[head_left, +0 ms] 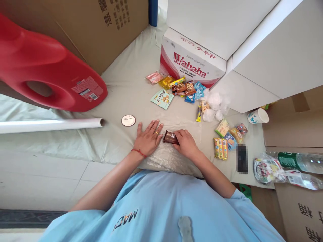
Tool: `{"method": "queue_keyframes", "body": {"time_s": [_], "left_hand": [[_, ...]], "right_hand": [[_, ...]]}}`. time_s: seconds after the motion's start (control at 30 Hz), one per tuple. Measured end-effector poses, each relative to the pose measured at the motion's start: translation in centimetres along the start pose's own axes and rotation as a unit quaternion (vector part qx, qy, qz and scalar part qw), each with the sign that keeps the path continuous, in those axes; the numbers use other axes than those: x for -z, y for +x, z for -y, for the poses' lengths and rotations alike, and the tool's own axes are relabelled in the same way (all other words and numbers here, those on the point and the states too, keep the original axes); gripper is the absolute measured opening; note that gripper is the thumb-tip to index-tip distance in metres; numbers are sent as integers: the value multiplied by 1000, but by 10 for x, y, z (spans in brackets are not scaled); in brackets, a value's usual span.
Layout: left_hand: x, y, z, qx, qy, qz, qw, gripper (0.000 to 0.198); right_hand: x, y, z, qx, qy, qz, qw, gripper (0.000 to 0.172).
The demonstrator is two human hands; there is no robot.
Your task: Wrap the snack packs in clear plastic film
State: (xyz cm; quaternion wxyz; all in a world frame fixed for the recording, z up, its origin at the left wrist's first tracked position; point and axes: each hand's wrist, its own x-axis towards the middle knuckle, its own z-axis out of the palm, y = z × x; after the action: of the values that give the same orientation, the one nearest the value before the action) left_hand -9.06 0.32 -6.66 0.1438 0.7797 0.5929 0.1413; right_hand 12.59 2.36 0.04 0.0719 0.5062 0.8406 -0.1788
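My left hand (149, 138) lies flat on the pale covered surface, palm down, fingers out; a ring and a red string bracelet are on it. Close beside its fingertips is a dark brown wrapped snack bar (170, 137) with white lettering. The fingers of my right hand (186, 144) are curled over the right end of that bar and hide it. Up and to the left of my left hand lies a round badge (128, 120), its pin side showing. A light green snack pouch (163, 98) lies farther back.
Several wrapped snacks (179, 88) lie before a Wahaha water carton (194, 55). Crumpled clear plastic (214, 102), more snack packs (220, 148) and a paper cup (257, 116) are at right, with plastic bottles (302, 161). A white roll (50, 125) and red jug (85, 90) stand left.
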Motion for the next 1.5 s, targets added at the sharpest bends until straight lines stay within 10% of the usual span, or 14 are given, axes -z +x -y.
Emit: {"method": "queue_keyframes", "body": {"time_s": [0.4,0.57,0.73,0.97,1.1,1.23,1.5], "left_hand": [[0,1,5,5,-31,-15,999,57],[25,-23,19,-63,-78,-86,991,58],[41,-63,42,-239,-142,72,958,58],[39,-62,57,-222,-136,133,956,35],[42,-40,51,-120,-195,99,968,30],[39,-6,44,43,-176,36,983,38],[43,5,40,119,-44,-243,962,32]], "right_hand": [[-5,-5,-4,21,24,-18,999,57],[-5,-55,-31,101,153,-122,975,46],[-34,-121,-54,161,196,-51,966,54],[-61,-120,-57,146,212,-105,961,19],[-32,-93,-63,147,325,-124,926,20],[-19,-58,-77,5,353,-125,927,24],[-7,-35,-91,-136,99,-122,978,31]]}}
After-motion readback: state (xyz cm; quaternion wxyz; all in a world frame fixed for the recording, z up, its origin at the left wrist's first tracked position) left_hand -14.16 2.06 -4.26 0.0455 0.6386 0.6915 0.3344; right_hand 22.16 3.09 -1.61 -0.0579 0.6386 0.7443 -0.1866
